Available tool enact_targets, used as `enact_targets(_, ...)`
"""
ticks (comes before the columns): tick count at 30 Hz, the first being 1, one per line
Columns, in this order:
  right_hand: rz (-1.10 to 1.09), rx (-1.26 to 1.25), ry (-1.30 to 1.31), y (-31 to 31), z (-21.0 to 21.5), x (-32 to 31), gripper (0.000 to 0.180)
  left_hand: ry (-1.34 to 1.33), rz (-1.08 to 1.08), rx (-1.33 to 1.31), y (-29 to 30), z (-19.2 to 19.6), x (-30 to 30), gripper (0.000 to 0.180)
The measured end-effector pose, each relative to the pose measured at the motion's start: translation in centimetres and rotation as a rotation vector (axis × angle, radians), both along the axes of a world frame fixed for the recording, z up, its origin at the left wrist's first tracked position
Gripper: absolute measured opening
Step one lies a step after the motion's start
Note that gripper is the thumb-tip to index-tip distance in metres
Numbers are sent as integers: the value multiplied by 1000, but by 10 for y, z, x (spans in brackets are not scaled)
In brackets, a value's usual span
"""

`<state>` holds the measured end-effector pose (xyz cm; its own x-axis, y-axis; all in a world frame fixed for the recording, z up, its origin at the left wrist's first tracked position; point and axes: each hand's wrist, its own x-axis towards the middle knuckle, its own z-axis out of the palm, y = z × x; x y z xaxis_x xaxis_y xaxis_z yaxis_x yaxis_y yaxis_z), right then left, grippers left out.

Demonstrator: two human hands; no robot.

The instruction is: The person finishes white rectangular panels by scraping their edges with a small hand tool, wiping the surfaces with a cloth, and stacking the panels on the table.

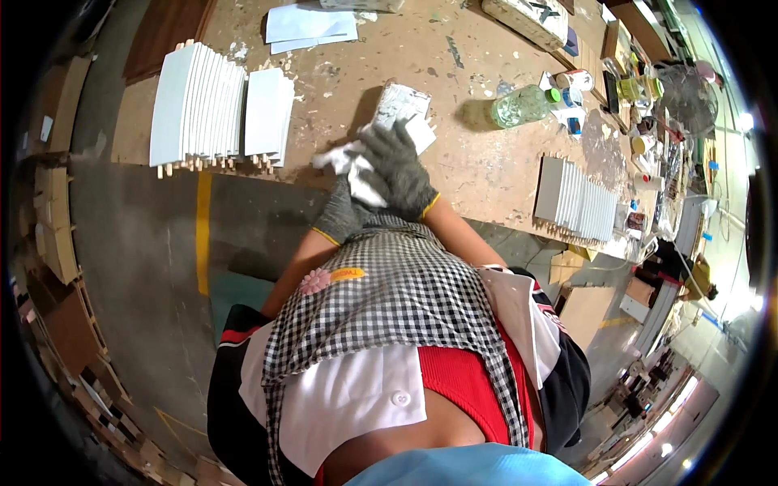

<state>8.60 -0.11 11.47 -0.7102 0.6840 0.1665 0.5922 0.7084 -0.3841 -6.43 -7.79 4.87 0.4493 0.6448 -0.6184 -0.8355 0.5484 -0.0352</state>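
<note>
Both my hands wear dark grey gloves with yellow cuffs and are close together at the table's near edge. A crumpled white cloth point(365, 185) is bunched between them, one end sticking out to the left. My right hand point(399, 172) lies over the cloth, fingers pointing away from me and closed on it. Lower and to the left, my left hand point(344, 214) grips the cloth from below; its fingertips are mostly hidden. Just beyond my right fingers lies a small white board point(421, 134) with wooden dowel pegs, beside a paint-smeared white block point(403, 102).
At the left stand white boards point(188, 105) with dowel pegs, and a smaller stack point(264, 109) beside them. More boards point(572, 200) stand at the right edge of the paint-stained table point(470, 178). A green-capped bottle point(519, 108) lies at right, near jars and tools. White sheets point(311, 27) lie far off.
</note>
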Motion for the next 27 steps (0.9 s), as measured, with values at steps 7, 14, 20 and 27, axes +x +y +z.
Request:
enact_targets(7, -369, 39, 41, 122, -62, 87, 35, -170, -23, 4, 13, 44, 9, 54)
enact_targets(14, -514, -407, 530, 89, 13, 89, 37, -24, 350, -89, 9, 46, 31, 49)
enact_targets(20, 435, 6, -204, -4, 15, 53, 57, 189, 210, 301, -5, -80, 10, 39)
enact_targets(27, -245, -773, 647, 19, 46, 137, 37, 1005, -52, 402, 23, 80, 35, 44)
